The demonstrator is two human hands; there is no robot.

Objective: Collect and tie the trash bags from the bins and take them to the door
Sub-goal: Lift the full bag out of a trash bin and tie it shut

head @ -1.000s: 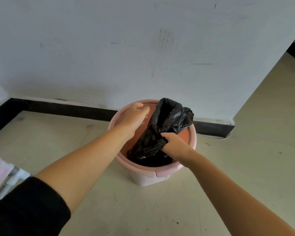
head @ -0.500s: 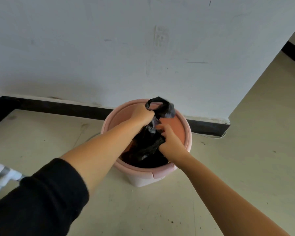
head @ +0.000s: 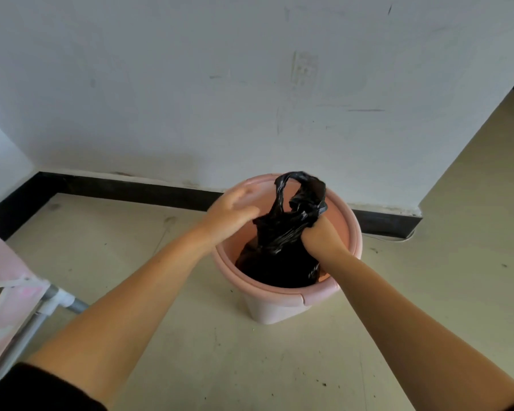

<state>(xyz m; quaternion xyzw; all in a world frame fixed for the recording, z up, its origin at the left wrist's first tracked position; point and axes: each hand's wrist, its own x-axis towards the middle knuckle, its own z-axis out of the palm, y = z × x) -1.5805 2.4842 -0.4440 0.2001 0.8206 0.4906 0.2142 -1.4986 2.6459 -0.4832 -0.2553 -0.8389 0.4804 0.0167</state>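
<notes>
A pink round bin [head: 282, 298] stands on the floor against the white wall. Inside it sits a black trash bag [head: 279, 247], its top gathered into a twisted neck with a loop sticking up above the rim. My right hand [head: 321, 235] grips the gathered neck from the right side. Over the bin's left rim is my left hand [head: 230, 216], blurred, its fingers reaching toward the bag's neck; whether they hold the plastic I cannot tell.
A black skirting board [head: 131, 188] runs along the wall behind the bin. A pink fabric rack with grey tubes [head: 27, 295] stands at the left edge. Beige floor [head: 457, 247] extends to the right past the wall corner.
The bag's top has been twisted tighter into a neck with a loop. My right hand shifted from the front to the right side of the bag; my left hand came off the loop and moved left.
</notes>
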